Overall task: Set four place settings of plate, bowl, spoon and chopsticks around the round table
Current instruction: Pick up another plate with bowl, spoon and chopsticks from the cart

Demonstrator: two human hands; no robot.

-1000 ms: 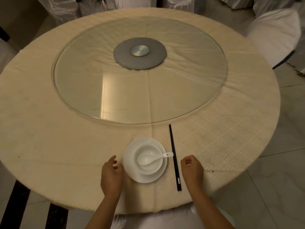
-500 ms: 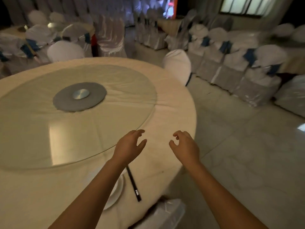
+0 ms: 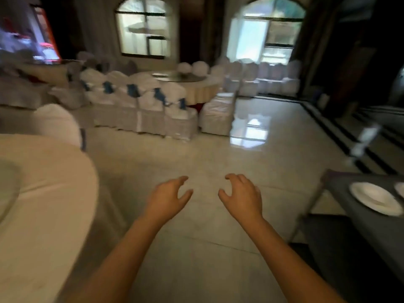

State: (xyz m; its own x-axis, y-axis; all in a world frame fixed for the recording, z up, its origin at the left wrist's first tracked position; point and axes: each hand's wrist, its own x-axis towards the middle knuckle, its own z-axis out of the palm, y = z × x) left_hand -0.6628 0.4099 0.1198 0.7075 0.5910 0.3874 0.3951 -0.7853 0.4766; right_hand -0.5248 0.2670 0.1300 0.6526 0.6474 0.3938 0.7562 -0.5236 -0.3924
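The round table [image 3: 48, 193] with its cream cloth fills the left edge of the head view; the place setting on it is out of sight. My left hand [image 3: 168, 197] and my right hand [image 3: 242, 195] hover over the tiled floor, both empty with fingers spread and curled. A white plate [image 3: 375, 197] lies on a dark side table [image 3: 360, 217] at the right, well to the right of my right hand. A second white dish [image 3: 400, 189] is cut off by the right edge.
A white-covered chair [image 3: 59, 125] stands at the round table's far side. A row of covered chairs with blue bows [image 3: 142, 106] and another round table [image 3: 185, 79] stand farther back. Shiny floor [image 3: 207, 160] lies between.
The view has swung right, away from the round table and its place setting, toward the floor and the dark side table. Both hands stayed empty and raised in front.
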